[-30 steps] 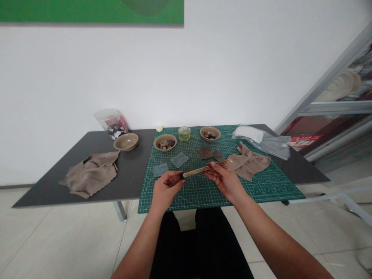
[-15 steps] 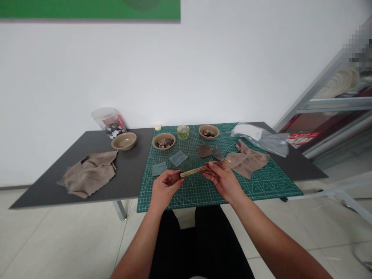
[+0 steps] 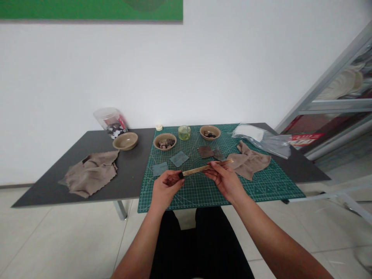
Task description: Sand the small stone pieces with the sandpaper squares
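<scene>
My right hand (image 3: 225, 180) pinches a bundle of thin wooden sticks (image 3: 207, 168) near its middle and holds it above the green cutting mat (image 3: 261, 186). The bundle slants up to the right. My left hand (image 3: 166, 186) is curled at the bundle's lower left end, with a small dark piece (image 3: 181, 175) between its fingertips against the stick ends. Small grey squares (image 3: 178, 159) and brown squares (image 3: 205, 151) lie on the mat just beyond my hands.
A dark table (image 3: 58, 190) carries the mat, three tan bowls (image 3: 125, 140), a small glass jar (image 3: 184, 132), a tipped plastic jar (image 3: 112, 122), two brown cloths (image 3: 90, 175) and a plastic bag (image 3: 261, 139). A metal frame (image 3: 334, 104) stands at the right.
Both hands stay at the stick bundle with little movement. The dark piece at the bundle's left end shows again at my left fingertips.
</scene>
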